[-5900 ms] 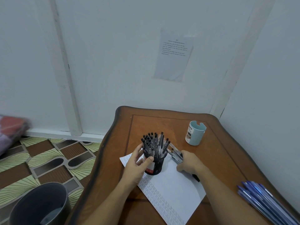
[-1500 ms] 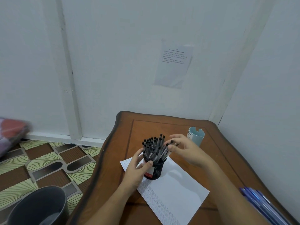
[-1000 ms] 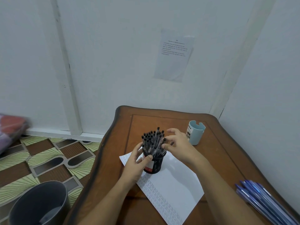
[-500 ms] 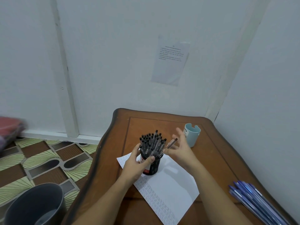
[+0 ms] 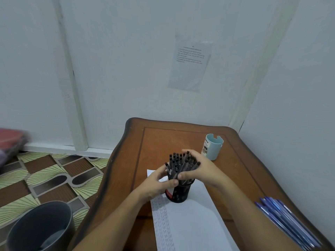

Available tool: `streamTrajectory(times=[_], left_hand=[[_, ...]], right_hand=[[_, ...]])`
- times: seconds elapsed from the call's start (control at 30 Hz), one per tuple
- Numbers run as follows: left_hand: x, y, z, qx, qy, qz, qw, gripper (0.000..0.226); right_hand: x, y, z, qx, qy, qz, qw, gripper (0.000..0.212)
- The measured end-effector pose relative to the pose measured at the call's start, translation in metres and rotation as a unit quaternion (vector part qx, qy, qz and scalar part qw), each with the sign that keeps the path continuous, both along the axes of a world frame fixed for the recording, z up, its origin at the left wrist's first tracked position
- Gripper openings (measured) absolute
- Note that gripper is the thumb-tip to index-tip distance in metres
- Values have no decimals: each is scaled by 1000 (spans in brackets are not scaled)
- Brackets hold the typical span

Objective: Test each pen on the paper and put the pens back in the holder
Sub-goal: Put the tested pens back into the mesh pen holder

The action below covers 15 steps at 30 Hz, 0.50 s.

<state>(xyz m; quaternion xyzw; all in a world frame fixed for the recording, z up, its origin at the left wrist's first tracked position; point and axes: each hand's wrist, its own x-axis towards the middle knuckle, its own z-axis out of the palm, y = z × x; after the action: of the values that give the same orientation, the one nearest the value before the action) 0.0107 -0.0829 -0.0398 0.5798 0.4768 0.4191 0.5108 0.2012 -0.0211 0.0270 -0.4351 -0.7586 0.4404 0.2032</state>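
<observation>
Pens (image 5: 178, 164) stand bunched upright in the black mesh holder (image 5: 178, 193) on the paper (image 5: 192, 225); left hand (image 5: 155, 183) grips its rim, right hand (image 5: 201, 169), nearer, wraps fingers (image 5: 192, 154) round the shafts from the right; long axes point up, so a pull likely goes upward.

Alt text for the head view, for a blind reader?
The left hand and right hand wrap a bundle of black-capped pens standing in a black holder on white paper on a wooden table. A light blue cup stands behind; blue pens lie at its right edge.
</observation>
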Motion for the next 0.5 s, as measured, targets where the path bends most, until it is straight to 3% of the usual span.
streamTrajectory(times=[0.07, 0.13, 0.2, 0.33, 0.5], left_hand=[[1, 0, 0, -6, -19, -4, 1000, 57], [1, 0, -3, -7, -42, 2, 999, 61], [2, -2, -8, 2, -54, 24, 998, 66], [14, -6, -18, 37, -82, 121, 989, 54], [27, -12, -26, 61, -115, 145, 981, 63]], right_hand=[[1, 0, 11, 31, -37, 8, 999, 74], [2, 1, 23, 34, -77, 45, 995, 70], [3, 3, 35, 2, -95, 72, 993, 77], [1, 10, 56, -55, -130, 96, 985, 98], [-14, 9, 61, -36, -213, 114, 970, 98]])
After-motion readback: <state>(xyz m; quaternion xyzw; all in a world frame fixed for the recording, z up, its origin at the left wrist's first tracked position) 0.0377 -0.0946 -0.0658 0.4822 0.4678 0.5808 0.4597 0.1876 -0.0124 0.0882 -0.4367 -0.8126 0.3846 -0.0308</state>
